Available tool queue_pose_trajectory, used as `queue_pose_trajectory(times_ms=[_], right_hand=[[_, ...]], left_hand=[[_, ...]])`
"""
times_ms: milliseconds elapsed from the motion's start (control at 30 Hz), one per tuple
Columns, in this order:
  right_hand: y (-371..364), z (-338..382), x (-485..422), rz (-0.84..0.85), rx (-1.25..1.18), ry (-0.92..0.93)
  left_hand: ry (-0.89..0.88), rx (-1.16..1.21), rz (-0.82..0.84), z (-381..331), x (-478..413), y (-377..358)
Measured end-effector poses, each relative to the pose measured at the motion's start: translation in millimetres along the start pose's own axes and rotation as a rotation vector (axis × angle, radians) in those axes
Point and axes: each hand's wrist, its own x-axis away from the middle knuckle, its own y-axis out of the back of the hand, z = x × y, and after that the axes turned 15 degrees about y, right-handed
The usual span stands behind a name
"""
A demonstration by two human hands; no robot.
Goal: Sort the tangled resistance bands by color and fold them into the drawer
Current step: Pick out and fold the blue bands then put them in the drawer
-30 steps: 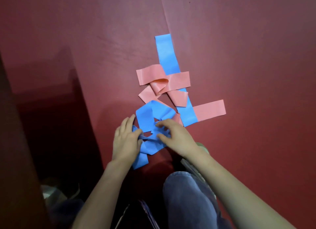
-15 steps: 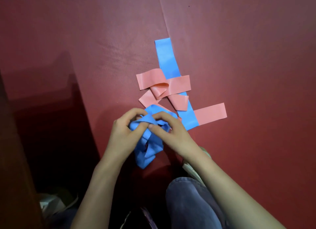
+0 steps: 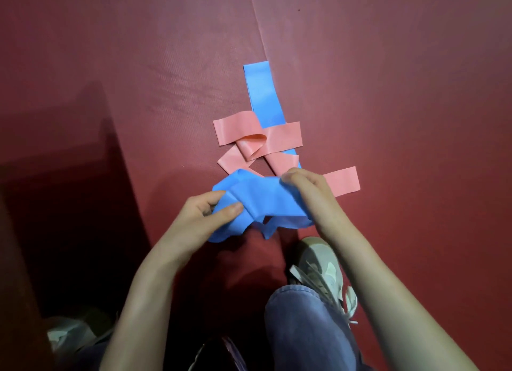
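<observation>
A crumpled blue band is lifted off the red mat between both hands. My left hand pinches its left end with thumb and fingers. My right hand grips its right side from above. Beyond them a pink band lies looped and crossed on the mat, one pink end sticking out to the right. A long flat blue band runs away from me under the pink one. No drawer is in view.
The floor is a red mat with a seam running away from me. My right knee in jeans and a grey shoe sit just below the hands. A dark shadowed area fills the left.
Both hands went from pressing the blue band on the mat to gathering it and lifting it, now spread wider between them; my right hand has moved right.
</observation>
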Motion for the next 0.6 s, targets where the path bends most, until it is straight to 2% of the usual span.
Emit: queue_pose_trajectory(times_ms=[67,167,267,367,433,500,533,567,600], right_hand=[[0,-3,1,0.048,0.058,0.017],[0,0,9,0.056,0.025,0.079],[2,16,19,0.07,-0.025,0.25],[-1,36,28,0.291,0.116,0.293],[-7,46,32,0.578,0.331,0.208],[-11,47,31,0.783,0.596,0.104],[-12,46,31,0.807,0.703,0.072],[-13,45,31,0.764,0.78,0.104],[-14,45,30,0.646,0.811,0.19]], left_hand=[[-0.032,0.06,0.003,-5,2,-5],[-0.148,-0.04,-0.07,-11,-1,-6],[-0.25,-0.097,-0.391,-10,-6,-6],[-0.318,-0.011,-0.614,-10,-7,-10],[-0.304,0.078,-0.61,-13,-6,-15],[-0.297,0.103,-0.565,-16,-6,-17],[-0.289,0.101,-0.542,-17,-6,-17],[-0.282,0.111,-0.508,-17,-6,-16],[-0.27,0.132,-0.467,-17,-5,-16]])
